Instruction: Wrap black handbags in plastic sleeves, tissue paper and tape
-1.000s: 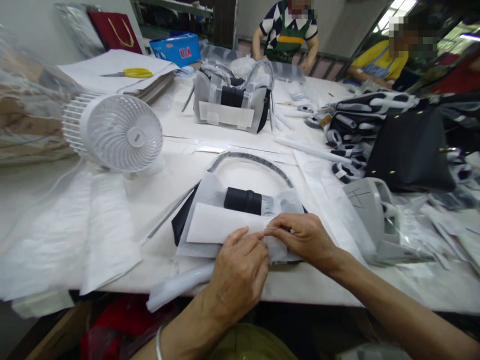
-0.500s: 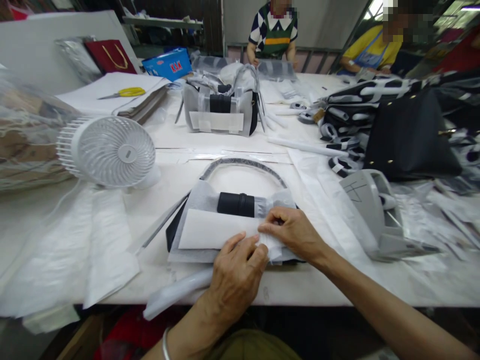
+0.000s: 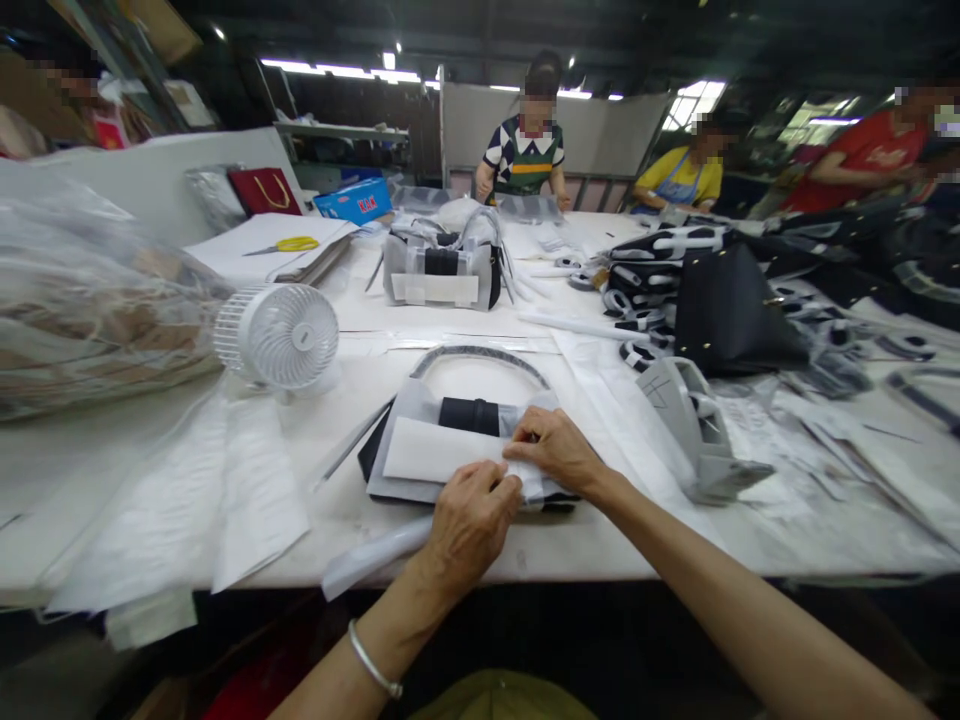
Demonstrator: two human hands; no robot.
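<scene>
A black handbag (image 3: pixel 370 450) lies on the table in front of me, largely covered with thin translucent wrapping. Its wrapped handle (image 3: pixel 480 350) arches away from me, and a black band (image 3: pixel 469 415) shows at the middle. Across the bag's near face lies a white sheet (image 3: pixel 427 452). My left hand (image 3: pixel 474 515) rests on the sheet's lower right part, fingers bent and pressed together. Just above it, my right hand (image 3: pixel 556 450) pinches at the sheet's right end. The fingers hide what exactly lies between them there.
A white fan (image 3: pixel 289 335) stands at left, near yellow-handled scissors (image 3: pixel 296 244) on stacked sheets. Another wrapped handbag (image 3: pixel 439 290) stands beyond. To the right are a grey tape dispenser (image 3: pixel 679 420) and a pile of black bags (image 3: pixel 735 310). Co-workers (image 3: pixel 525 150) stand across the table.
The view has tilted up and swung left, bringing more of the room and another person in red into sight. Both hands stay at the sheet's right end, with little visible movement.
</scene>
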